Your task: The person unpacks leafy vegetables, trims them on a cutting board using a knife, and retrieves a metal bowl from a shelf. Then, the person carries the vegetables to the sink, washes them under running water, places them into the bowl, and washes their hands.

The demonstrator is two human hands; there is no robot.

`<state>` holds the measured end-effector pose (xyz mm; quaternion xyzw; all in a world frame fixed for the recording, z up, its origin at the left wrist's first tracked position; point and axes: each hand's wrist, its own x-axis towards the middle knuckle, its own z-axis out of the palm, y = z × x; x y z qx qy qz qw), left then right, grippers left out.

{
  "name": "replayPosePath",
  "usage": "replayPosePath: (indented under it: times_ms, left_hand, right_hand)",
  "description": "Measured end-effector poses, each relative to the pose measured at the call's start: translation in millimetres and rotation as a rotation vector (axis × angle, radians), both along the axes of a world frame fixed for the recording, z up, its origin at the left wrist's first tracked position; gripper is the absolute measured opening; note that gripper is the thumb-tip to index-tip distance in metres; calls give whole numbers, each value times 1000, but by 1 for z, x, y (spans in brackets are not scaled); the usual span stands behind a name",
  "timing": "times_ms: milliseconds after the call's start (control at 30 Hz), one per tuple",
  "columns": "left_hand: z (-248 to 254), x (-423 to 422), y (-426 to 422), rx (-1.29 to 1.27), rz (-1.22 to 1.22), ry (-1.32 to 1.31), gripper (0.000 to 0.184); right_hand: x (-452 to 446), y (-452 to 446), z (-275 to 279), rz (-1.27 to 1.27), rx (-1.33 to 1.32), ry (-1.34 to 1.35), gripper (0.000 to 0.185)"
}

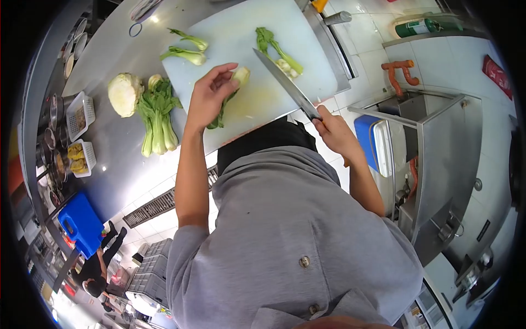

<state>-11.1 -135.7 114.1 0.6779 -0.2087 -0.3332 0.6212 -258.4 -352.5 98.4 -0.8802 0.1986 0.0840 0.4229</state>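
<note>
My right hand (335,130) is closed round the handle of a large kitchen knife (289,86), its blade slanting up and left over the white cutting board (246,22). My left hand (212,92) has its fingers curled on a bok choy (241,75), whose green leaves hang below the palm. Beyond the knife tip, bok choy with cut white stem pieces (285,67) lies on the board. Two more pieces of bok choy (186,55) rest at its far left corner.
Left of the board, a cabbage (125,95) and a bunch of bok choy (159,123) lie on the steel table (118,159). White baskets (81,114) line its left edge. To the right stands a steel sink unit (446,159). Another person (93,274) is at lower left.
</note>
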Motion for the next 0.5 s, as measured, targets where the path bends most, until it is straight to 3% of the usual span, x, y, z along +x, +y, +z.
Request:
replayPosePath:
  times_ms: [67,133,167,200,267,367,500]
  left_hand:
    - [1,6,-15,2,-49,93,29]
    - [-17,10,-26,165,-129,66,28]
    - [-36,7,-27,317,-166,-274,28]
    - [-38,2,-29,315,-179,-271,28]
    - [-42,-7,-33,434,-77,-616,28]
    - [-45,-6,-30,440,-22,-456,28]
    - [-46,-7,-30,413,4,-449,28]
  right_hand:
    - [-2,2,2,3,-2,-12,20]
    - [0,10,10,-19,-122,7,18]
    - [3,14,19,0,-151,114,21]
    - [2,17,22,-12,-150,120,21]
    - [1,22,24,51,-201,103,18]
    - [1,28,28,58,-171,110,19]
    - [1,30,29,53,-170,102,20]
